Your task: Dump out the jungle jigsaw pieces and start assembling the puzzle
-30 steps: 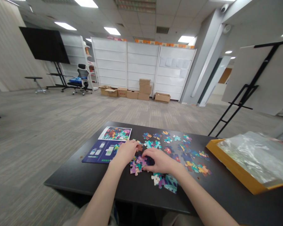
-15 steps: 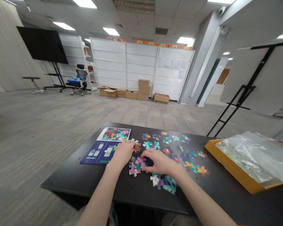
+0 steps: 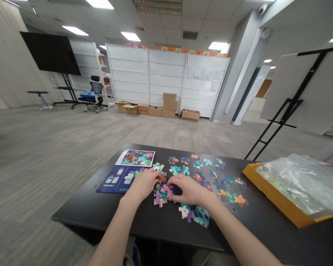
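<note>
Nearest our table edge: a teal piece [image 3: 202, 217] and a white piece [image 3: 184, 211] lie by our right forearm, pulled in close, probably for easy reach.

Right hand [image 3: 188, 189]: fingers curled, thumb and forefinger parted around a dark patch, tips against or just beside the purple pieces [image 3: 162, 195]. Looks like we're steadying that cluster from its right side; can't tell if anything is actually pinched.

Left hand [image 3: 144, 183]: palm down, fingers bent, tips at the brown piece [image 3: 162, 178] just beyond the cluster. Contact likely, but the fingers hide whether we have hold of it.

Both hands low and close together, which suggests fine work on small flat parts.

Under and beyond our left hand: blue sheet [image 3: 115, 180], with the printed picture [image 3: 136, 157] overlapping its far edge, face up and presumably there to check against.

Loose pieces [image 3: 221, 184] are spread out right of centre, mostly colour side up, likely so we can scan them. Yellow box [image 3: 276, 197] with clear plastic [image 3: 291, 186] in it sits further right, clear of the pieces.

Past the table [image 3: 151, 223]: carpet, then cardboard boxes [image 3: 169, 105] against white shelving [image 3: 166, 70].
</note>
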The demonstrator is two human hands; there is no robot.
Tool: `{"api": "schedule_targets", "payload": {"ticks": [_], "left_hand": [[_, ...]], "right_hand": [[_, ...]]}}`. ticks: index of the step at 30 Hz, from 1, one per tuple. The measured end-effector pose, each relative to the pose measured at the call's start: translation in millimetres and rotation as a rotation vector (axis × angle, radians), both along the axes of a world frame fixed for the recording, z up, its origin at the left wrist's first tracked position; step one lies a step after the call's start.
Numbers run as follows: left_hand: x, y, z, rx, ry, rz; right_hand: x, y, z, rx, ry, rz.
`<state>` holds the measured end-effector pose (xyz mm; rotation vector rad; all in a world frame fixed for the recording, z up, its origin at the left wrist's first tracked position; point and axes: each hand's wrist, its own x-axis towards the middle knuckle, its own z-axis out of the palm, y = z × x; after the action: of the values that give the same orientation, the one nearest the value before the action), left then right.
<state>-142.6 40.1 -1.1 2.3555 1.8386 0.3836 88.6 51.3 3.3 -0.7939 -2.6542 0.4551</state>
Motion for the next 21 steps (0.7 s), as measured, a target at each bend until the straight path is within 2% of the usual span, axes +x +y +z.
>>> {"api": "schedule_targets", "payload": {"ticks": [7, 9, 12, 16, 18, 21], "left_hand": [[11.4, 13.2, -8.8, 0.079, 0.064, -0.021], [10.7, 13.6, -10.0, 0.095, 0.018, -0.025], [4.6, 7.7, -6.9, 0.092, -0.157, -0.060], [-7.4, -10.1, 3.4, -0.071, -0.360, -0.177], [-10.1, -19.5, 8.5, -0.174, -0.327, -0.195], [-8.3, -30.4, 12.9, -0.204, -0.233, -0.191]], "right_hand": [[1.2, 1.4, -2.9, -0.003, 0.015, 0.023], [1.5, 2.4, -4.9, -0.016, 0.030, 0.011], [1.9, 4.8, -7.8, -0.034, 0.061, -0.013], [2.7, 7.4, -8.3, -0.051, 0.066, -0.045], [3.4, 7.5, -6.4, -0.052, 0.052, -0.066], [4.1, 6.4, -2.8, -0.051, 0.015, -0.112]]}}
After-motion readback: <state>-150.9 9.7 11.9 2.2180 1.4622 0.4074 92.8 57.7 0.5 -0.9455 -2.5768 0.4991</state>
